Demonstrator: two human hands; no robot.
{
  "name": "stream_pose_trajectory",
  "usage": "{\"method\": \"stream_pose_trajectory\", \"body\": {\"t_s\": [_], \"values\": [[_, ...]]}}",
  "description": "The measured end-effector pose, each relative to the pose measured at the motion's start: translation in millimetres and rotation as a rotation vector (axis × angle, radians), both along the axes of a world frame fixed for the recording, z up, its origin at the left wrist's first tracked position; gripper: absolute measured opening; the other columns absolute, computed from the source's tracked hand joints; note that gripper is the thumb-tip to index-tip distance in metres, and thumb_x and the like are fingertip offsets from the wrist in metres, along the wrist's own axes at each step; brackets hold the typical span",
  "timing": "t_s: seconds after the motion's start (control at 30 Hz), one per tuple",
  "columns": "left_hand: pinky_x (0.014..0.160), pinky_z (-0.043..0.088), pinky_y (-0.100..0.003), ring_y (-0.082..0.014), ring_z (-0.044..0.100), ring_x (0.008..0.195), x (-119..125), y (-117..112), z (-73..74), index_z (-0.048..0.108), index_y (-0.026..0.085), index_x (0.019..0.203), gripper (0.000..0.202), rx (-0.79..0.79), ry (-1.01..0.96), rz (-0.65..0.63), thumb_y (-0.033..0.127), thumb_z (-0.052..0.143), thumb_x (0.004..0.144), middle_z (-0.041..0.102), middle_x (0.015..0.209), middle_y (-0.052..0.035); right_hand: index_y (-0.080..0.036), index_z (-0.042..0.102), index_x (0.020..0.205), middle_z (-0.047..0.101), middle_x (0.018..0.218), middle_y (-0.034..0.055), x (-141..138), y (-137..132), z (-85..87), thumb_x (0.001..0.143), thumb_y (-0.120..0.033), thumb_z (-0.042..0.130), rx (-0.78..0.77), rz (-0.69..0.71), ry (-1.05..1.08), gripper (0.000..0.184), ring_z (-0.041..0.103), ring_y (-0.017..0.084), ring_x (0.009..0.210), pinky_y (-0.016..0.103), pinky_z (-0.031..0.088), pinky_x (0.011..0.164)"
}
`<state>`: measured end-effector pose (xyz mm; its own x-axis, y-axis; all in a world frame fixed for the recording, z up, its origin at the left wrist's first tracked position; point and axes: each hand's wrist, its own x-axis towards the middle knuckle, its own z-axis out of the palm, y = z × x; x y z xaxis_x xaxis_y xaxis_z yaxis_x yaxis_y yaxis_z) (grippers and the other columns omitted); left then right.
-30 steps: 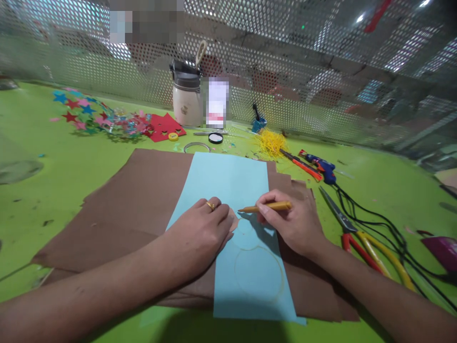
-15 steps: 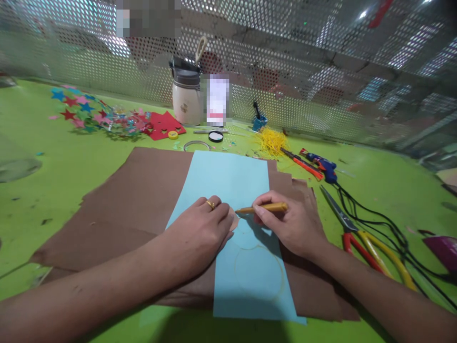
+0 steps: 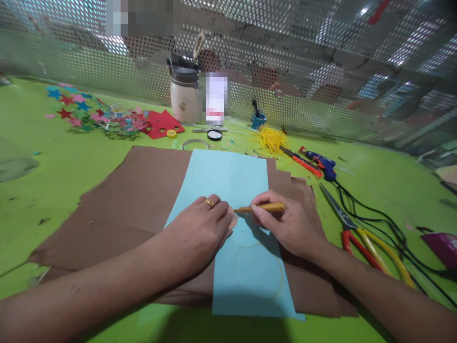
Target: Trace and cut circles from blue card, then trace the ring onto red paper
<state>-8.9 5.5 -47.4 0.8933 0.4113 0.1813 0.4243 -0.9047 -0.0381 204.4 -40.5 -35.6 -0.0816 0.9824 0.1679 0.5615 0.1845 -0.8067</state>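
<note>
Your pen (image 3: 267,207) comes in from the right, its tip at the far right part of the rim of the beige disc (image 3: 233,220). From your right hand (image 3: 291,226), then, the disc lies to the left and apart, reached only by the pen. Your left hand (image 3: 202,226) is the nearer one, its fingertips on the disc and covering its left part.

Your right fingers are closed on the pen's barrel, which lies nearly level across the view, blunt end toward the sheet's right edge. Your left fingers are bent and held together, bearing down on the disc; you cannot tell from here whether the thumb pinches it. Nor can you tell whether the pen tip touches the disc itself or the paper just beside it.

The disc is on the blue sheet (image 3: 228,176), around midway between its far and near edges. The sheet's long axis runs from the far edge of the worktop (image 3: 53,205) toward the near one, across the brown paper (image 3: 143,186). Faint drawn circles (image 3: 283,271) sit between the disc and the sheet's near edge, the larger one closest to that edge
</note>
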Motion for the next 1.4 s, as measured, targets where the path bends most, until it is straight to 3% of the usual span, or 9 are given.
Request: {"method": "stream_pose_trajectory", "body": {"t_s": [0.37, 0.77, 1.03, 1.27, 1.4], "values": [[0.079, 0.049, -0.046, -0.0279, 0.054, 0.091, 0, 2, -0.8, 0.065, 0.012, 0.102, 0.027, 0.004, 0.004, -0.006, 0.019, 0.039, 0.101, 0.059, 0.093, -0.0097, -0.019, 0.063, 0.091, 0.065, 0.077, -0.0021, 1, -5, -2.9, 0.093, -0.024, 0.056, 0.010, 0.044, 0.000, 0.008, 0.060, 0.010, 0.070, 0.018, 0.048, 0.065], [0.077, 0.050, -0.045, -0.0277, 0.054, 0.091, 1, 2, 1.8, 0.066, 0.011, 0.104, 0.029, -0.005, -0.009, -0.007, 0.022, 0.040, 0.102, 0.061, 0.093, -0.0107, -0.020, 0.062, 0.082, 0.061, 0.068, -0.0037, 2, -10, 2.6, 0.088, -0.021, 0.056, 0.011, -0.001, -0.057, 0.008, 0.055, 0.009, 0.059, 0.018, 0.043, 0.052], [0.079, 0.051, -0.047, -0.0284, 0.055, 0.094, 0, 2, -0.6, 0.066, 0.012, 0.106, 0.029, 0.001, -0.010, -0.017, 0.022, 0.039, 0.102, 0.062, 0.095, -0.0108, -0.020, 0.062, 0.079, 0.061, 0.066, -0.0036, 2, -10, 1.1, 0.088, -0.020, 0.056, 0.041, -0.001, -0.060, 0.010, 0.055, 0.009, 0.057, 0.019, 0.044, 0.053], [0.082, 0.052, -0.048, -0.0288, 0.057, 0.097, -1, 1, -2.7, 0.067, 0.011, 0.107, 0.029, 0.009, -0.040, -0.026, 0.023, 0.040, 0.102, 0.064, 0.098, -0.0126, -0.020, 0.063, 0.081, 0.063, 0.064, -0.0017, 14, -8, 6.3, 0.092, -0.028, 0.059, 0.232, -0.189, 0.053, 0.014, 0.059, 0.014, 0.058, 0.027, 0.048, 0.058], [0.084, 0.052, -0.047, -0.0298, 0.057, 0.102, -3, 3, -3.6, 0.066, 0.010, 0.108, 0.026, 0.052, -0.100, -0.046, 0.020, 0.042, 0.101, 0.064, 0.098, -0.0132, -0.020, 0.064, 0.086, 0.066, 0.066, -0.0011, 19, -4, 3.1, 0.095, -0.031, 0.057, 0.230, -0.161, 0.097, 0.016, 0.062, 0.014, 0.061, 0.028, 0.051, 0.062]]}}
